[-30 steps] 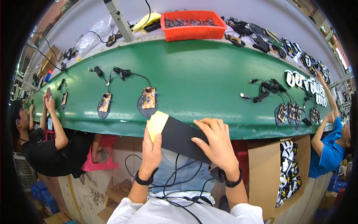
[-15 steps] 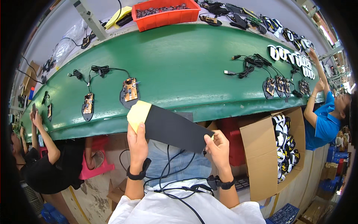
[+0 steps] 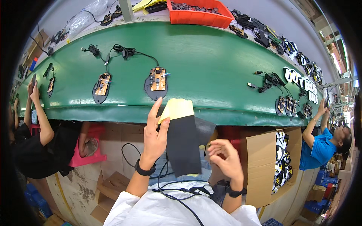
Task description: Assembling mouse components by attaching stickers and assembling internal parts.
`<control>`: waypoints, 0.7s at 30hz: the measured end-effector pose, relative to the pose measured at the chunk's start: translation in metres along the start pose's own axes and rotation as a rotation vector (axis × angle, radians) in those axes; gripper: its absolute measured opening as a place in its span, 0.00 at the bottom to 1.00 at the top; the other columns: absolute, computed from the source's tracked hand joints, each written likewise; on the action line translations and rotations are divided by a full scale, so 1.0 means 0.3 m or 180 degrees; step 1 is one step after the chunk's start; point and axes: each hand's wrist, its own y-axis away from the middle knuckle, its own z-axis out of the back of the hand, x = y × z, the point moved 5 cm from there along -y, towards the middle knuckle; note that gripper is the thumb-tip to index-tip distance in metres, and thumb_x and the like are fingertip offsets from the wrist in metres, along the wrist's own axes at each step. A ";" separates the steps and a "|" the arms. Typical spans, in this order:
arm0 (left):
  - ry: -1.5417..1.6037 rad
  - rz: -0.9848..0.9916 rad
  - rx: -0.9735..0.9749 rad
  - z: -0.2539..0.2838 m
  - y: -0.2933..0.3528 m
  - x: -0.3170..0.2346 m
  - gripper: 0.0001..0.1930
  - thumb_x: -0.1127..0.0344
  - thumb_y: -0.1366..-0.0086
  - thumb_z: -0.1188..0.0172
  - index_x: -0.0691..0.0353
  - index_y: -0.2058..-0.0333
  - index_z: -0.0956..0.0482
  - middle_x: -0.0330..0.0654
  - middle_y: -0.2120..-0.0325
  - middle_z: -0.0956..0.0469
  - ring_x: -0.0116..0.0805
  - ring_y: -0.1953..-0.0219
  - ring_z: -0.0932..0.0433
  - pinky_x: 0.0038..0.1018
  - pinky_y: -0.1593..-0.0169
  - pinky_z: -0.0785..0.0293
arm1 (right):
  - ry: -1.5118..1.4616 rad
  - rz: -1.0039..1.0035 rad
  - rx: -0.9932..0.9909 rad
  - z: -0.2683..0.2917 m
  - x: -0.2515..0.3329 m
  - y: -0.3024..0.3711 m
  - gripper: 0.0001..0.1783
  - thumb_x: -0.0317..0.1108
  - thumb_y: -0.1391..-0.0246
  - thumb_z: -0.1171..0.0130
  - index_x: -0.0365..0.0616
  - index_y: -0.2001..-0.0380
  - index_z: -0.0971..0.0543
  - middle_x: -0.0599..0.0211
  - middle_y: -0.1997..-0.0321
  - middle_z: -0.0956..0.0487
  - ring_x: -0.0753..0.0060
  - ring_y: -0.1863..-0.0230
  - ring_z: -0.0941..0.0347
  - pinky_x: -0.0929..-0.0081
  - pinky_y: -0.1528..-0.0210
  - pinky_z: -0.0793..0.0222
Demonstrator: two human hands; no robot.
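Note:
My left hand [image 3: 155, 137] grips a long black sheet [image 3: 183, 147] near its top, thumb in front and index finger pointing up. Bare yellow backing [image 3: 179, 108] shows along the top end, and a sliver of it at the bottom. The sheet hangs nearly upright over my lap. My right hand [image 3: 226, 158] is apart from it on the right, fingers curled in a pinch; a tiny dark piece seems to sit at the fingertips, too small to name. Just beyond the sheet, a mouse base with a brown circuit board [image 3: 157, 80] lies on the green bench [image 3: 211, 71].
Another mouse base [image 3: 102, 87] with its cable lies farther left. Several boards [image 3: 288, 105] and white mouse shells [image 3: 301, 83] are at right. A red bin [image 3: 201, 17] of small parts stands at the back. An open carton [image 3: 260, 165] is right of me. Co-workers sit on both sides.
The sheet has swung from slanting between both hands to hanging from my left hand. My right hand has let go of its far end and moved away. The view has shifted left.

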 end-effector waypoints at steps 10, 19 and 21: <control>-0.0324 -0.0190 -0.0045 0.026 -0.010 0.018 0.32 0.68 0.25 0.47 0.62 0.27 0.46 0.51 0.27 0.41 0.42 0.37 0.26 0.32 0.40 0.28 | -0.0197 0.0472 -0.0048 -0.186 0.126 -0.333 0.32 0.21 0.39 0.38 0.46 0.33 0.34 0.61 0.55 0.20 0.78 0.61 0.23 0.80 0.57 0.28; -0.1103 -0.0787 0.0115 0.011 0.058 0.039 0.48 0.69 0.36 0.33 0.74 0.28 0.57 0.58 0.46 0.23 0.54 0.39 0.26 0.42 0.32 0.37 | 0.0223 0.1037 -0.0266 -0.167 0.121 -0.413 0.05 0.23 0.35 0.43 0.38 0.58 0.20 0.67 0.58 0.21 0.78 0.60 0.24 0.79 0.61 0.27; -0.1530 -0.1123 0.0155 0.012 0.069 0.003 0.48 0.72 0.36 0.35 0.79 0.29 0.61 0.54 0.58 0.14 0.50 0.47 0.18 0.43 0.30 0.41 | 0.0180 0.1092 0.0044 -0.170 0.145 -0.456 0.06 0.22 0.35 0.44 0.38 0.58 0.19 0.65 0.58 0.21 0.76 0.59 0.23 0.79 0.58 0.27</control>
